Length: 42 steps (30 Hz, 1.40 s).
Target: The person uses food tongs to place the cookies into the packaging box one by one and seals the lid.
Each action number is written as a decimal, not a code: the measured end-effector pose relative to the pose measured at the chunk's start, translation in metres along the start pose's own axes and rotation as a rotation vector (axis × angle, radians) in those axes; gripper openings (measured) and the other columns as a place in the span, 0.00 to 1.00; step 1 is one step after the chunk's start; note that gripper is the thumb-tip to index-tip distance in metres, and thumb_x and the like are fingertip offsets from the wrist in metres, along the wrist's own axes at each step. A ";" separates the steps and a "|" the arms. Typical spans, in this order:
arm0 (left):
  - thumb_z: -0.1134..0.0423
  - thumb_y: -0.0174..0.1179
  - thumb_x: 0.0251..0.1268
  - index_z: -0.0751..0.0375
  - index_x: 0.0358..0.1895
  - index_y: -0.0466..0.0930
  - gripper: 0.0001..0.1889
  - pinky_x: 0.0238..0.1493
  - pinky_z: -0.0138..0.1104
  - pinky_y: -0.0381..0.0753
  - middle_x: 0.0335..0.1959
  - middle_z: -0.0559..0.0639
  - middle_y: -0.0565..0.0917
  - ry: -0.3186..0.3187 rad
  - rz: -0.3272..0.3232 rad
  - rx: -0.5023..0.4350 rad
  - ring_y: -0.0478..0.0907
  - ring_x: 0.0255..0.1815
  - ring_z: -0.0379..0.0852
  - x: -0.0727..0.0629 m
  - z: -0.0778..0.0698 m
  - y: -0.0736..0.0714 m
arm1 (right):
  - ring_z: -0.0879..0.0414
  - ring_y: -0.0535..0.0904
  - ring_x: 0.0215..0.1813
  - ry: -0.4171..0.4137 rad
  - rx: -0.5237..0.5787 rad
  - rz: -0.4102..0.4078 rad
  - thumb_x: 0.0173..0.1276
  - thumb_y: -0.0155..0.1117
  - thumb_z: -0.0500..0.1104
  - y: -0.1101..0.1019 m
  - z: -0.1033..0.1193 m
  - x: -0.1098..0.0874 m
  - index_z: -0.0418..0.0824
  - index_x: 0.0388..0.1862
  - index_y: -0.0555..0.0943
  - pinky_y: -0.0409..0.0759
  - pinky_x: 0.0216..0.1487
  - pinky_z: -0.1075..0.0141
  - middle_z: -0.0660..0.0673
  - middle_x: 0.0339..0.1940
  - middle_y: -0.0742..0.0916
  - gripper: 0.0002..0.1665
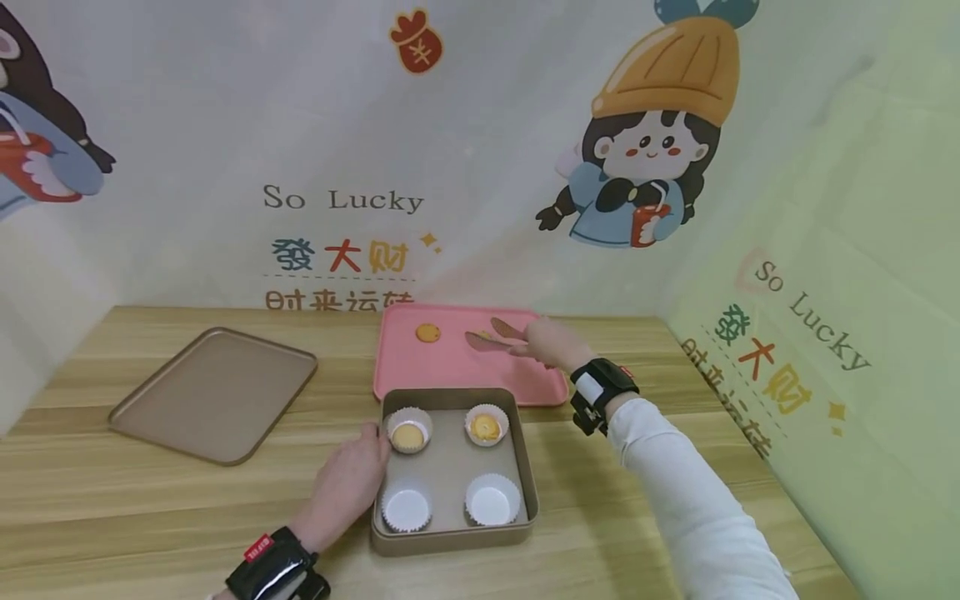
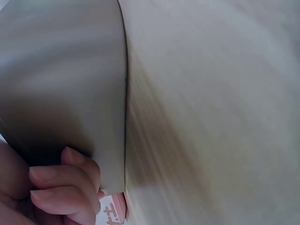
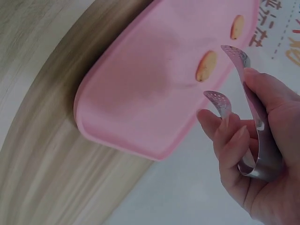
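My right hand grips a pair of metal tongs over the pink tray. The perforated tips stand apart, close to a round cookie lying on the tray. A second cookie lies farther left there. At the left side of a deep square baking pan, my left hand holds the wall, fingers curled against its outside. White paper cups sit in the pan's corners. The back left cup and back right cup each contain a cookie; the front left and front right cups contain nothing.
A flat brown square tray lies on the wooden table to the left. Behind the table hangs a printed cloth, and another cloth side closes off the right. The pan's back edge stands close against the pink tray's front edge.
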<state>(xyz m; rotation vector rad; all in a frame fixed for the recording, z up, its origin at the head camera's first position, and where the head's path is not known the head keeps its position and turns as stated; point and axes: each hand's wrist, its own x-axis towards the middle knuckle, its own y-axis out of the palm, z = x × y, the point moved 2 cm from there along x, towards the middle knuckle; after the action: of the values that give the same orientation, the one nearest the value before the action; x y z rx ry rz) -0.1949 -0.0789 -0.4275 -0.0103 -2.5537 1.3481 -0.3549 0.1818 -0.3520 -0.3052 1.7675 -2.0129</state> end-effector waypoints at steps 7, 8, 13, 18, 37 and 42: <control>0.65 0.42 0.69 0.74 0.39 0.68 0.12 0.09 0.35 0.63 0.13 0.51 0.65 -0.029 0.010 -0.017 0.65 0.13 0.46 0.000 0.000 0.001 | 0.60 0.68 0.07 0.049 0.012 -0.010 0.64 0.59 0.48 0.012 0.002 0.009 0.29 0.20 0.78 0.71 0.21 0.69 0.51 0.06 0.71 0.23; 0.65 0.42 0.69 0.74 0.39 0.68 0.12 0.09 0.35 0.63 0.13 0.51 0.65 -0.031 0.010 -0.018 0.65 0.13 0.46 0.000 0.000 0.002 | 0.60 0.68 0.07 0.048 0.006 -0.012 0.65 0.59 0.48 0.013 0.002 0.010 0.28 0.21 0.79 0.72 0.22 0.68 0.50 0.06 0.72 0.23; 0.65 0.42 0.69 0.74 0.38 0.68 0.11 0.09 0.35 0.64 0.13 0.51 0.64 -0.035 0.007 -0.025 0.65 0.12 0.46 0.000 0.001 0.001 | 0.59 0.68 0.08 0.046 0.010 -0.024 0.65 0.58 0.47 0.017 0.001 0.015 0.27 0.22 0.80 0.73 0.22 0.67 0.50 0.07 0.73 0.23; 0.64 0.42 0.69 0.74 0.40 0.68 0.12 0.10 0.36 0.64 0.14 0.51 0.65 -0.058 0.022 -0.027 0.66 0.13 0.46 0.000 0.001 0.001 | 0.60 0.67 0.08 0.049 0.000 -0.028 0.65 0.58 0.47 0.018 -0.001 0.017 0.28 0.21 0.80 0.71 0.19 0.69 0.50 0.06 0.72 0.23; 0.64 0.42 0.70 0.74 0.39 0.68 0.12 0.09 0.35 0.62 0.14 0.51 0.64 -0.049 0.030 -0.016 0.64 0.13 0.46 0.001 0.000 0.001 | 0.61 0.67 0.08 0.051 0.022 -0.077 0.64 0.59 0.45 0.021 -0.008 0.017 0.32 0.18 0.81 0.65 0.14 0.72 0.49 0.07 0.75 0.20; 0.65 0.42 0.69 0.73 0.39 0.68 0.12 0.09 0.35 0.62 0.13 0.51 0.64 -0.046 0.022 -0.017 0.64 0.12 0.45 0.000 0.000 0.001 | 0.60 0.67 0.09 0.037 0.073 -0.072 0.64 0.59 0.45 0.021 -0.010 0.011 0.32 0.16 0.78 0.66 0.15 0.70 0.50 0.07 0.74 0.21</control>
<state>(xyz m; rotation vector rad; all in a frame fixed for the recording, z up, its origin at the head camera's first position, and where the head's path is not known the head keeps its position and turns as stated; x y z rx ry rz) -0.1951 -0.0786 -0.4285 -0.0107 -2.6110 1.3493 -0.3650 0.1838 -0.3751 -0.3141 1.7231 -2.1413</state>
